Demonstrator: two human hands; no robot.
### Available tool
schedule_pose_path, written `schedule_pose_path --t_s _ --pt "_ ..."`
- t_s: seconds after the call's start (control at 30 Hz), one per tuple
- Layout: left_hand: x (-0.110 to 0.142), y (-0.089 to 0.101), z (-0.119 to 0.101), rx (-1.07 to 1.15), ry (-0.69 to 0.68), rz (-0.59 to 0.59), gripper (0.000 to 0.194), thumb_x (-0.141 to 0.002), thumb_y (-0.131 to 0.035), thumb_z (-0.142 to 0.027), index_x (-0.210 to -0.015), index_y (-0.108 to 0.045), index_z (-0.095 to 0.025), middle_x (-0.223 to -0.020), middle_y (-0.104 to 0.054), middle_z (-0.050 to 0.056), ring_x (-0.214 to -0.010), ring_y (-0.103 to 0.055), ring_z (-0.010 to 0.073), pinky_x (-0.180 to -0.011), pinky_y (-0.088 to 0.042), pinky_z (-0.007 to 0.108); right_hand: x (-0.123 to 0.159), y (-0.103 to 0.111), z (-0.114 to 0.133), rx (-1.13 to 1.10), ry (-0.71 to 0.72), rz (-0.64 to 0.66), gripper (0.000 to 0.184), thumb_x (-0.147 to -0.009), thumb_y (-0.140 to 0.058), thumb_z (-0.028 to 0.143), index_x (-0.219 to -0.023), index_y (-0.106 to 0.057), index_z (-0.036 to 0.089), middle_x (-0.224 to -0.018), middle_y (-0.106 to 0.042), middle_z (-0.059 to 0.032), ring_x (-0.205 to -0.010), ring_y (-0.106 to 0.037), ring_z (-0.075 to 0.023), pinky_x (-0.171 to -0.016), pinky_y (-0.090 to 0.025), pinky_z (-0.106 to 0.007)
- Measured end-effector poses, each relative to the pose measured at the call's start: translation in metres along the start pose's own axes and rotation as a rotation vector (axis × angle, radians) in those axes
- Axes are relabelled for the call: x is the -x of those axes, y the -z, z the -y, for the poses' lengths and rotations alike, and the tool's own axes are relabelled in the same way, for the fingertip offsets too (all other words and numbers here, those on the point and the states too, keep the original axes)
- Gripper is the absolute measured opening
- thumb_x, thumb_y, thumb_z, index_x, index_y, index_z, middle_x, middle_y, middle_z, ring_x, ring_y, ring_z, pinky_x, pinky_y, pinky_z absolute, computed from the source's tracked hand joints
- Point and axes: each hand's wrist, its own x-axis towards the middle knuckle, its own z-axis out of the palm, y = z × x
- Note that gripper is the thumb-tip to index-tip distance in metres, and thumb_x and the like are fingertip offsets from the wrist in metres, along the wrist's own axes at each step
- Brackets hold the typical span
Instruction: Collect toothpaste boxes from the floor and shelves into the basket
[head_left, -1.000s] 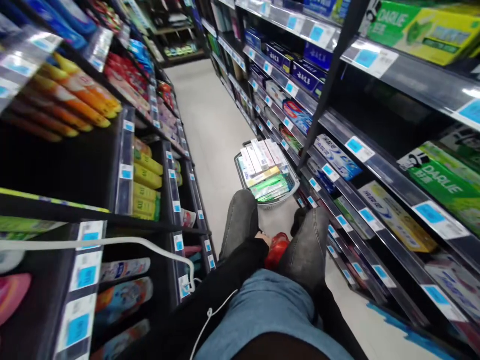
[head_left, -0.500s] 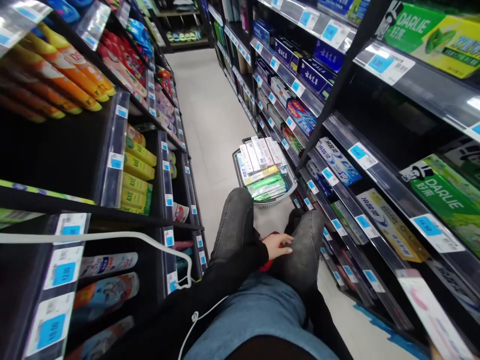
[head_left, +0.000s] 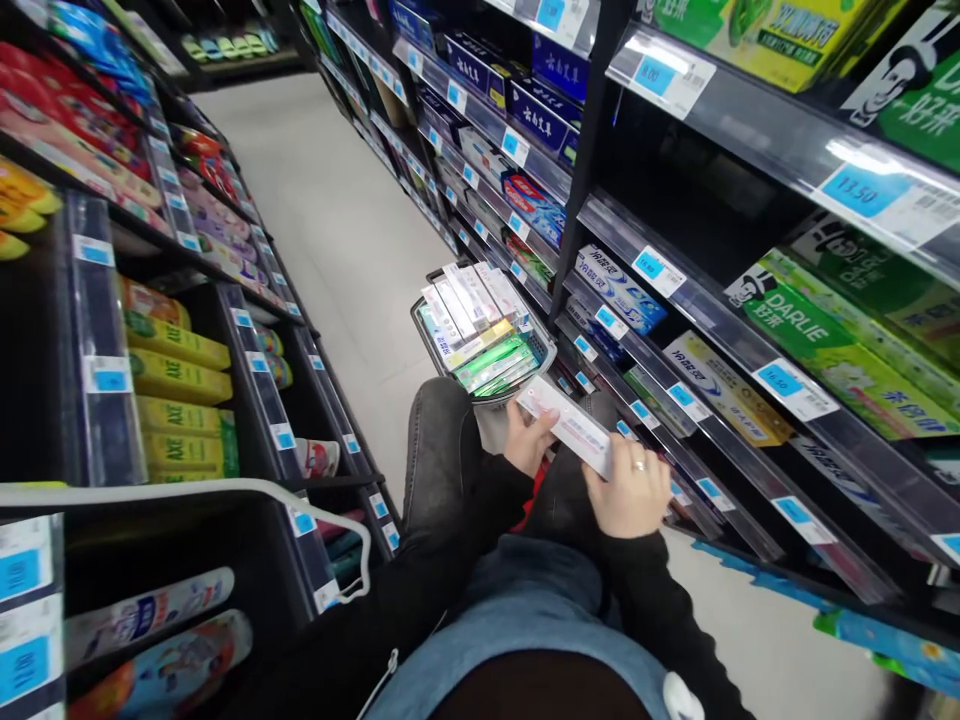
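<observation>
The aisle floor (head_left: 322, 190) runs pale and bare from the person's knees up toward the far end, a narrow lane hemmed by dark shelving on both sides. On the right, the shelf edges (head_left: 720, 330) with blue price tags jut close to the right knee; on the left, a rack of yellow-green boxes (head_left: 176, 385) sits a little further off. Both hands meet over the lap on a long white carton (head_left: 568, 425) with pink print: the left hand (head_left: 529, 440) grips its near-left end, fingers wrapped round it, and the right hand (head_left: 634, 490), a ring on one finger, closes over the other end from above. The carton lies slanted, just above the grey-trousered knees and just short of the basket (head_left: 544, 350). That wire basket stands on the floor directly ahead of the knees, hard against the lower right shelves, filled with white cartons in a row and green ones below them, and it blocks the right half of the lane. Green toothpaste boxes (head_left: 832, 350) fill the nearer right shelves, blue ones higher up. A white cable (head_left: 225, 487) loops across the lower left. Something red shows between the thighs, mostly hidden. The carton's print is too blurred to read, and the lower left shelf goods are cut off by the frame.
</observation>
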Motion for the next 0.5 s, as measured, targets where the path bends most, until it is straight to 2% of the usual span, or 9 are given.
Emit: schedule_pose_path --t_s 0.07,0.13,0.2,0.27,0.37,0.43,0.5 --pt "-0.001 0.003 0.012 0.005 0.008 -0.014 0.066 -0.058 -0.084 -0.033 -0.112 -0.047 -0.030 -0.109 -0.064 0.003 -0.109 -0.062 0.0256 -0.094 -0.052 0.045 -0.009 -0.015 0.022 -0.075 -0.049 0.016 0.032 -0.089 -0.053 0.037 -0.108 -0.062 0.013 -0.086 -0.061 -0.0112 -0.075 -0.048 -0.0231 -0.067 -0.034 -0.036" --pt "-0.002 0.008 0.023 -0.012 0.041 -0.022 0.052 -0.058 -0.083 -0.031 -0.100 -0.055 -0.024 -0.100 -0.067 0.007 -0.109 -0.063 0.0282 -0.098 -0.050 0.045 -0.015 -0.027 0.037 -0.191 -0.033 0.055 0.034 -0.090 -0.049 0.033 -0.114 -0.060 0.012 -0.092 -0.061 -0.0128 -0.079 -0.050 -0.0240 -0.071 -0.038 -0.038" --pt "-0.009 0.018 0.029 -0.004 0.074 -0.038 0.038 -0.062 -0.079 -0.033 -0.090 -0.059 -0.020 -0.095 -0.069 0.010 -0.109 -0.062 0.0308 -0.097 -0.051 0.045 -0.017 -0.035 0.041 -0.338 0.038 0.090 0.039 -0.091 -0.047 0.029 -0.125 -0.054 0.012 -0.104 -0.061 -0.0146 -0.092 -0.052 -0.0256 -0.081 -0.041 -0.041" --pt "-0.024 0.034 0.024 0.034 0.106 -0.037 0.033 -0.065 -0.075 -0.036 -0.088 -0.060 -0.018 -0.093 -0.070 0.011 -0.108 -0.063 0.0323 -0.094 -0.053 0.047 -0.010 -0.045 0.033 -0.466 0.087 0.086 0.045 -0.092 -0.047 0.030 -0.134 -0.046 0.013 -0.116 -0.058 -0.0162 -0.106 -0.052 -0.0267 -0.090 -0.042 -0.043" --pt "-0.060 0.065 -0.003 0.088 0.071 -0.021 0.036 -0.065 -0.072 -0.034 -0.093 -0.061 -0.015 -0.092 -0.070 0.012 -0.103 -0.065 0.0310 -0.096 -0.052 0.048 0.022 -0.070 0.007 -0.536 -0.025 0.093 0.047 -0.092 -0.047 0.033 -0.136 -0.043 0.015 -0.123 -0.053 -0.0177 -0.115 -0.050 -0.0277 -0.093 -0.044 -0.046" --pt "-0.089 0.084 -0.030 0.081 -0.003 -0.027 0.039 -0.065 -0.071 -0.029 -0.100 -0.061 -0.013 -0.094 -0.070 0.011 -0.101 -0.065 0.0294 -0.098 -0.050 0.048 0.054 -0.095 -0.010 -0.505 -0.130 0.155 0.044 -0.093 -0.044 0.036 -0.130 -0.048 0.014 -0.120 -0.053 -0.0186 -0.112 -0.051 -0.0288 -0.091 -0.045 -0.047" --pt "-0.121 0.100 -0.060 -0.022 -0.082 -0.082 0.041 -0.070 -0.066 -0.027 -0.108 -0.059 -0.012 -0.096 -0.070 0.012 -0.100 -0.066 0.0279 -0.096 -0.051 0.047 0.085 -0.121 -0.023 -0.433 -0.217 0.214 0.044 -0.093 -0.042 0.041 -0.122 -0.054 0.011 -0.115 -0.054 -0.0198 -0.107 -0.052 -0.0312 -0.087 -0.045 -0.048"
